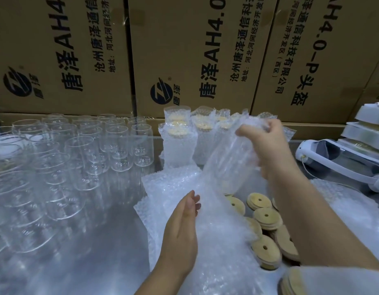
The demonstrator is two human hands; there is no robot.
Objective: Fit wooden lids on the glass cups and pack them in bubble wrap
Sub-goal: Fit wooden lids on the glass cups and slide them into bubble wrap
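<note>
right hand (267,143) fingers clamped on top of bubble wrap bag (229,162), left hand (182,228) fingers straight against it, contents blurred, wooden lids (267,218) partly hidden behind wrap

- Glass cups (56,167): nearest rows smeared by blur and cut by the left edge; count unreadable.
- Bubble wrap sleeve (231,162), gripped at its top by the right hand (267,145): contents veiled, possibly a cup inside.
- Left hand (182,228): straight fingers against the wrap, palm unseen.
- Wooden lids (267,218): several covered by wrap and the right forearm; one stack cropped at the bottom edge.
- Wrapped cups (178,141): rear ones hidden behind the sleeve.
- Cardboard boxes (195,50): tops cropped.
- White device (333,158): cut by the right edge.
</note>
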